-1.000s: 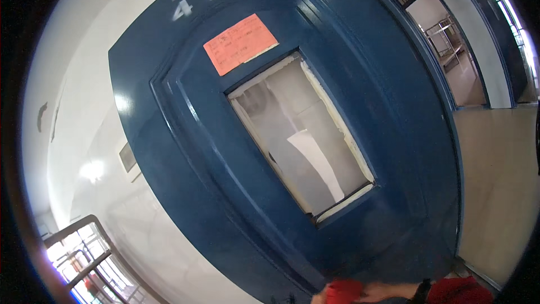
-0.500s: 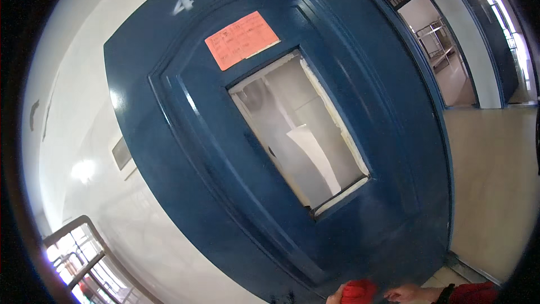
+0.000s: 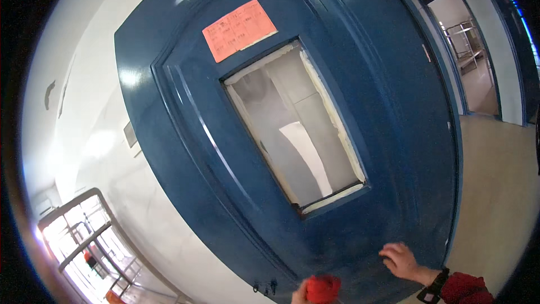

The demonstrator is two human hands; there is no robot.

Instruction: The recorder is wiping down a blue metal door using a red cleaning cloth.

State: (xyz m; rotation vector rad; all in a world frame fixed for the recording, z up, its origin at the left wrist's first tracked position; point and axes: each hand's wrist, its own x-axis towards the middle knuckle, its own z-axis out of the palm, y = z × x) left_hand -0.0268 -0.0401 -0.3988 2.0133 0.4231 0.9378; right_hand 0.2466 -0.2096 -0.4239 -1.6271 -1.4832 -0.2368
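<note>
A blue panelled door fills most of the view, with a framed glass pane in its middle. At the lower edge my left hand is closed around a bright red, rounded bundle that looks like cloth; its lower part is cut off. My right hand is in front of the door's lower right area, fingers loosely bent and apart, with nothing visible in them. It wears a dark wristband below a red sleeve. Whether the right fingertips touch the door cannot be told.
A pink paper is stuck above the pane. Small dark loops show at the door's lower left edge. White wall and a barred window lie left. Right, a tiled floor leads to a doorway.
My right hand has risen and its fingers have spread a little. My left hand and the red bundle have shifted left. The view has turned slightly, showing more of the window at left.
</note>
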